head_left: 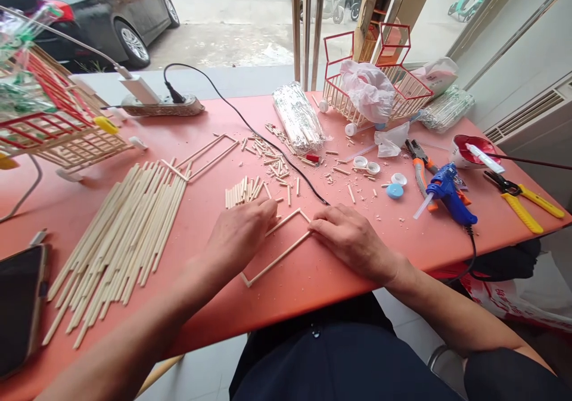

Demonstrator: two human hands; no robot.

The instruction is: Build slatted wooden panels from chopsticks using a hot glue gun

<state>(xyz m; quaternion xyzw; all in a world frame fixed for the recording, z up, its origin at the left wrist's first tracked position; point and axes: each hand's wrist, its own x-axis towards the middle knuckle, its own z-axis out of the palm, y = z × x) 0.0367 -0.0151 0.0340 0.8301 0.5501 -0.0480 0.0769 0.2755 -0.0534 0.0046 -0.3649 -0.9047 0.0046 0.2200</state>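
A small rectangular frame of thin wooden sticks [279, 260] lies flat on the table near its front edge. At its right end, my right hand [353, 237] has thumb and fingers closed on the short side by the corner. My left hand [243, 231] is over the left part of the frame, fingers curled; it hides part of the far side, and whatever it grips is not visible. Just beyond the left hand sits a row of short cut sticks [241, 191]. A second stick frame [212, 165] lies farther back, against a pile of long sticks [120, 234].
A blue glue gun [451, 195], pliers [420, 162] and yellow-handled cutters [522, 201] lie at right. Loose stick pieces [274, 162] and a black cable [250, 124] cross the middle. Stick-built carts [397, 88] stand at back right and left; a phone [20, 308] lies at left.
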